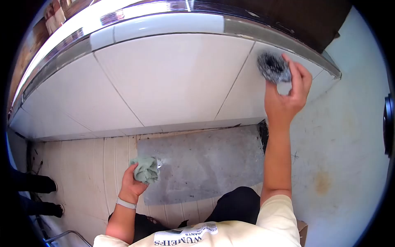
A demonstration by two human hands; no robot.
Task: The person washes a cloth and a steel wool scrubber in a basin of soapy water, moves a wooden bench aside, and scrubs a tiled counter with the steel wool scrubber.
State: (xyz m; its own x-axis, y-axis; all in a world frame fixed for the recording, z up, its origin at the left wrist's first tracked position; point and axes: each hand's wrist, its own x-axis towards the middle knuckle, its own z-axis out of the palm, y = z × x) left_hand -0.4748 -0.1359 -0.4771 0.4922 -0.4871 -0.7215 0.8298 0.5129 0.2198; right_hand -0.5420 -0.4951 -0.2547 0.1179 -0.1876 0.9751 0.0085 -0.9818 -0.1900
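A grey, curly steel wool scourer [273, 66] is pinched between the thumb and fingers of my right hand [293, 88]. It is held up in front of the white tiled panel [164, 78], near its upper right end; whether it touches the tile I cannot tell. Bunched in my left hand [132, 183] is a pale green cloth [145, 169], low down over the left end of a grey sheet [205, 164] on the floor. The fingers of my left hand are partly hidden behind the cloth.
Above the tiles runs a shiny counter edge [164, 6], with a dark brown surface [296, 20] at the upper right. A pale, stained wall [341, 136] bounds the right side. Another person's dark-clad legs [35, 183] are at the far left, beside a metal tube [68, 234].
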